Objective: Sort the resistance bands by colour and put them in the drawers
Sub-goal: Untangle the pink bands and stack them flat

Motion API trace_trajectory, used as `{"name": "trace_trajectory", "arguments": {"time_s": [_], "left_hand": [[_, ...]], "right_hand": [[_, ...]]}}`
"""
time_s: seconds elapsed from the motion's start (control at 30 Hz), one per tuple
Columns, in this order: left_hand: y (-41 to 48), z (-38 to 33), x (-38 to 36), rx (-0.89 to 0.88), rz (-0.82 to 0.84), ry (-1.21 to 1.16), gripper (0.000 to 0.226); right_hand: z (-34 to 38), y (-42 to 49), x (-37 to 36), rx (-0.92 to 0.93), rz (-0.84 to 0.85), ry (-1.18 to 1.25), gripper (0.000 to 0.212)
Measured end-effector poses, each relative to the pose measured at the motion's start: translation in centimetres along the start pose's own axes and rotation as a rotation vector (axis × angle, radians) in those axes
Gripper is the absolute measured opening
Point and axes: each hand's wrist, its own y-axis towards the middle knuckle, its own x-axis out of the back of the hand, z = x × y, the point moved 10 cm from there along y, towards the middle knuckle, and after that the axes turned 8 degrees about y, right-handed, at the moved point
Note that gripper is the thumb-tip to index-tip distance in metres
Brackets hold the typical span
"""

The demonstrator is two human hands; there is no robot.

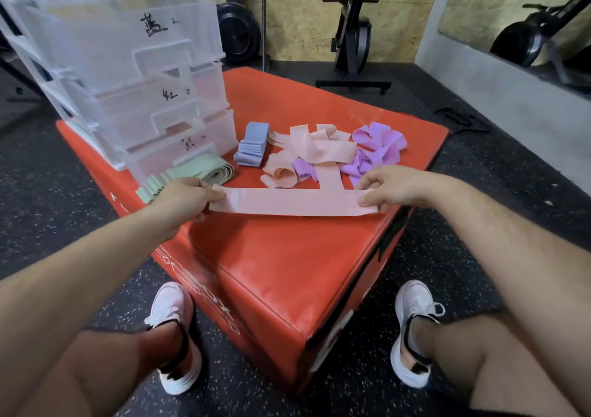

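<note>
Both hands stretch a pink resistance band flat above the red plyo box: left hand and right hand each pinch one end, fingers curled round it, near the clear drawers.

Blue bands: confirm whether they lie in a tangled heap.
No, the blue bands lie flat in a neat stack on the red box, beside the drawer unit.

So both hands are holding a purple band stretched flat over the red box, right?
Not quite: the head view shows the band held flat between the left hand and right hand over the red box is pale pink, not purple.
</note>
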Motion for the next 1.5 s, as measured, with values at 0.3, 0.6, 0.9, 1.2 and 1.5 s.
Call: {"name": "trace_trajectory", "arguments": {"time_s": [0.3,0.6,0.9,1.2,1.5], "left_hand": [[0.1,0.7,-1.3,-0.094,-0.024,0.312,0.023],[0.1,-1.9,-1.9,-0.232,-0.003,0.67,0.013],[1.3,-11.3,-7.1,-0.493,0.01,0.533,0.01],[4.2,-14.7,-12.6,-0.568,0.07,0.638,0.016],[3.9,-16.6,-9.2,-0.57,-0.055,0.307,0.034]], "right_hand": [[-1.3,0.0,-0.5,0.058,-0.137,-0.182,0.011],[-0.1,-0.1,-0.4,0.06,-0.158,-0.393,0.006],[4.4,4.1,-0.2,0.202,-0.306,-0.325,0.013],[3.1,10.8,-1.4,0.043,-0.275,-0.641,0.052],[11.0,6.4,3.8,0.486,-0.464,-0.227,0.04]]}}
